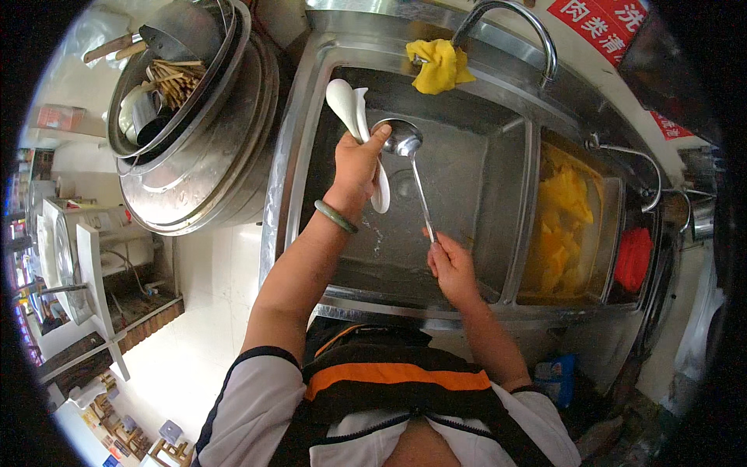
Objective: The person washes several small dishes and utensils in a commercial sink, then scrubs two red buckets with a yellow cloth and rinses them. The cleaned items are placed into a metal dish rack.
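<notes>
My left hand is closed around several white soup spoons above the left part of a stainless steel sink basin. Its thumb rests on the rim of a metal ladle's bowl. Lower and to the right, my right hand grips the ladle's long handle. The ladle slants between both hands over the basin. Some water drips or splashes show below the spoons. The palm side of my left hand is hidden.
A yellow cloth hangs by the curved faucet. The basin at right holds yellow cloths in cloudy liquid; a red item lies beyond. At left, a large metal pot bears a basin with chopsticks and a wok.
</notes>
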A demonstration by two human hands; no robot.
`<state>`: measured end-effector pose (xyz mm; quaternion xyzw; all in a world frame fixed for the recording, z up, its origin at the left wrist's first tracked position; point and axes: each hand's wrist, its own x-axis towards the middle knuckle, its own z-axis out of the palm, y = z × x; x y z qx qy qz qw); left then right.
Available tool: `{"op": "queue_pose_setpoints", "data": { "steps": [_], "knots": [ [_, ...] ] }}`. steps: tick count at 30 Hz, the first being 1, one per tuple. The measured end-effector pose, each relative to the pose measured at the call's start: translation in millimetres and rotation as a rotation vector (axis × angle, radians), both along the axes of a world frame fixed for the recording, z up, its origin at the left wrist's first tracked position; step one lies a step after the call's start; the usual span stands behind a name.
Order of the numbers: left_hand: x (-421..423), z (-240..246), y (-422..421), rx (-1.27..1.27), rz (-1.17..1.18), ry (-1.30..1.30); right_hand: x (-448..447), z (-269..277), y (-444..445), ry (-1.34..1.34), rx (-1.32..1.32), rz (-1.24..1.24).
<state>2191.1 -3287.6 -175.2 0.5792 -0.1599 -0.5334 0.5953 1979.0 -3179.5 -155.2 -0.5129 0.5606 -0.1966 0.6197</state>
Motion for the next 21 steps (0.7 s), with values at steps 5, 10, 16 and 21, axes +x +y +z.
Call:
{"op": "queue_pose_setpoints", "data": {
  "steps": [5, 10, 16, 21],
  "knots": [
    [-18.6, -10.7, 12.5, 0.041, -0.034, 0.211, 11.2, -14.8, 19.0, -0.066, -0.250, -0.026],
    [-32.7, -16.9, 23.2, 0.039, -0.239, 0.390, 13.0, -29.6, 19.0, -0.033, -0.232, -0.118],
    [-17.3, -7.9, 57.1, 0.113, -0.308, 0.290, 20.0, -13.7, -43.0, 0.187, -0.768, -0.143],
    [4.5, -18.9, 97.0, 0.076, -0.332, 0.210, 85.3, 50.2, -77.0, 0.073, -0.917, 0.089]
  ]
}}
